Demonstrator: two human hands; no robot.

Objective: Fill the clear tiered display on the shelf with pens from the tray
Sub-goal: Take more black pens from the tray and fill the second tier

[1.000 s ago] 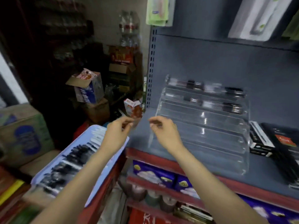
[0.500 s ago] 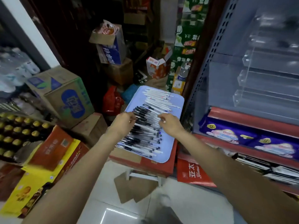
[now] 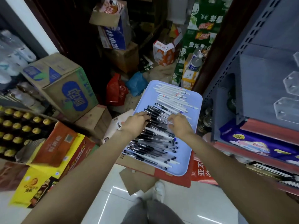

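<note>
A light blue tray (image 3: 186,165) rests on a red carton below the shelf. Black-capped clear pens (image 3: 155,143) fill its near and middle part, and white pens (image 3: 171,94) lie at its far end. My left hand (image 3: 137,122) is on the left side of the black-capped pile, with curled fingers closing on pen ends. My right hand (image 3: 179,125) is at the pile's right side, its fingertips bent down and pinching among the pens. Only the left ends of the clear tiered display (image 3: 288,101) show, at the right edge on the grey shelf.
Cardboard cartons (image 3: 64,88) and drink crates are stacked to the left and behind the tray. The grey shelf upright (image 3: 226,75) stands just right of the tray. Purple packs (image 3: 252,143) fill the shelf below. White floor tiles and my shoe (image 3: 159,189) lie beneath.
One second ago both hands were raised in front of the display on the shelf. My view has since swung down and left to the tray, and both hands now rest in the pen pile.
</note>
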